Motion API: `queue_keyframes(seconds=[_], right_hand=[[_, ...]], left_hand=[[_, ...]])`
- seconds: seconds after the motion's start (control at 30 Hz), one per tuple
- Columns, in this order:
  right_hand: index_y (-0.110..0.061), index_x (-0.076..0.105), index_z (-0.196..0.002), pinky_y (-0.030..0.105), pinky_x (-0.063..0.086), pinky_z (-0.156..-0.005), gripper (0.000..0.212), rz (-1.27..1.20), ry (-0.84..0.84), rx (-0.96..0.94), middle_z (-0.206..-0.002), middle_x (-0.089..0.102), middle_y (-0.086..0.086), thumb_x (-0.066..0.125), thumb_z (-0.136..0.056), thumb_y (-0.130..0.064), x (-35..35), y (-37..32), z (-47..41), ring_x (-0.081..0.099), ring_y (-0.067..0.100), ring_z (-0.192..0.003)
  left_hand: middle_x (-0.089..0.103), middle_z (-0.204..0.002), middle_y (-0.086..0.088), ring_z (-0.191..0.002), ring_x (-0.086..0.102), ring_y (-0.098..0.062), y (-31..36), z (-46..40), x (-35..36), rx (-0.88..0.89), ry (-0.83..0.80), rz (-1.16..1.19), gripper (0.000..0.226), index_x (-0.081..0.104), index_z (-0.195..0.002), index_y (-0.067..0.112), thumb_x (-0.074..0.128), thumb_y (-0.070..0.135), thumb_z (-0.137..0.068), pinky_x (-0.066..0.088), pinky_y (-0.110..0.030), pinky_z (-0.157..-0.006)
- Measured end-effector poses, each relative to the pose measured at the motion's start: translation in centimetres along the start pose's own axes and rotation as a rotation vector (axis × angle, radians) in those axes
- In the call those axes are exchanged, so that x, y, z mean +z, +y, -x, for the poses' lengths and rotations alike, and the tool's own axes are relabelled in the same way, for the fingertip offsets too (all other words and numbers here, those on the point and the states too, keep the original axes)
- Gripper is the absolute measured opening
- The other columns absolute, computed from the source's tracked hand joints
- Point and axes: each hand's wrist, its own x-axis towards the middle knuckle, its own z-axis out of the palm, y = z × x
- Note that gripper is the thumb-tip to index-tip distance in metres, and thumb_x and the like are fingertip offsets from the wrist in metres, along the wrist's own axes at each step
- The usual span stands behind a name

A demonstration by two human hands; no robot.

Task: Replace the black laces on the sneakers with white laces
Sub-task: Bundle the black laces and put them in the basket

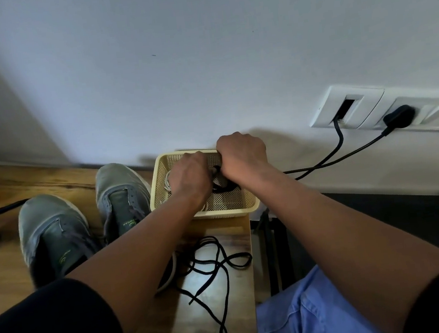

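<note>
- The table (pixel 9 264) is wooden and runs along a pale wall (pixel 198 44); its right end stops beside a black stand (pixel 385 218).
- Two grey-green sneakers (pixel 55 233) sit side by side on the left of the table, toes to the wall, eyelets bare of laces.
- A cream mesh basket (pixel 241 205) stands just right of the sneakers, against the wall.
- The left hand (pixel 189 177) reaches down into the basket, fingers curled among the white laces (pixel 167 185) at its left side; the grip itself is hidden, so I cannot tell what it holds.
- The right hand (pixel 240 152) is clenched at the basket's far rim, above a dark bundle (pixel 225 186); whether it grips the rim or the bundle I cannot tell.
- A black lace (pixel 219 263) lies loose in loops on the table in front of the basket, between the forearms.
- A wall socket (pixel 388 109) to the right has a black plug (pixel 399 116) in it.
</note>
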Motion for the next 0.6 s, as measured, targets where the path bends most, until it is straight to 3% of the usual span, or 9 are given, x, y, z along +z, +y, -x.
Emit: queue_keyframes(seconds=[0.17,0.23,0.33,0.43,0.5,0.6], right_hand=[[-0.023,0.055,-0.085,0.031,0.036,-0.063,0.026,-0.021,-0.070,-0.047,-0.069,0.041,-0.005,0.077,-0.075,-0.015,0.0,0.1,0.4,0.052,0.026,-0.076],[-0.020,0.062,-0.089,0.031,0.039,-0.064,0.018,-0.046,-0.027,-0.039,-0.072,0.048,-0.003,0.073,-0.078,-0.013,-0.6,0.0,0.4,0.062,0.028,-0.081],[-0.023,0.073,-0.095,0.029,0.042,-0.065,0.023,-0.134,0.066,0.003,-0.088,0.067,0.001,0.066,-0.078,-0.010,-2.4,0.3,0.6,0.067,0.030,-0.085],[-0.028,0.074,-0.091,0.028,0.040,-0.063,0.015,-0.237,0.052,0.033,-0.090,0.068,-0.003,0.075,-0.079,-0.019,-3.8,0.0,2.0,0.066,0.026,-0.081],[-0.027,0.074,-0.087,0.029,0.047,-0.064,0.013,-0.261,0.002,-0.002,-0.087,0.068,-0.003,0.082,-0.078,-0.031,-3.9,-1.0,3.8,0.066,0.024,-0.079],[-0.024,0.073,-0.085,0.031,0.051,-0.067,0.017,-0.228,-0.081,-0.086,-0.086,0.070,-0.001,0.083,-0.077,-0.035,-3.2,-2.8,7.1,0.068,0.024,-0.082]], left_hand=[[0.073,-0.097,-0.019,-0.092,0.069,-0.039,-0.6,0.1,-1.2,0.053,0.001,0.030,0.008,0.071,-0.090,0.008,0.065,0.012,-0.094,0.051,-0.039,-0.070],[0.073,-0.096,-0.017,-0.091,0.068,-0.038,-0.8,0.2,-1.8,0.067,0.006,0.050,0.011,0.074,-0.093,0.010,0.063,0.008,-0.090,0.049,-0.038,-0.070],[0.070,-0.089,-0.015,-0.086,0.062,-0.039,-1.0,0.3,-3.1,0.075,0.032,0.106,0.013,0.065,-0.079,0.012,0.058,0.002,-0.085,0.041,-0.038,-0.067],[0.076,-0.109,-0.011,-0.103,0.063,-0.035,-1.4,1.1,-4.8,0.092,0.084,0.180,0.023,0.077,-0.103,0.012,0.058,0.006,-0.093,0.045,-0.038,-0.078],[0.077,-0.116,-0.006,-0.111,0.065,-0.031,-2.3,2.4,-5.9,0.090,0.126,0.225,0.026,0.078,-0.113,0.015,0.059,0.011,-0.096,0.048,-0.037,-0.090],[0.078,-0.112,0.004,-0.104,0.070,-0.021,-3.6,5.0,-7.5,0.071,0.177,0.279,0.023,0.080,-0.110,0.023,0.062,0.018,-0.095,0.050,-0.026,-0.082]])
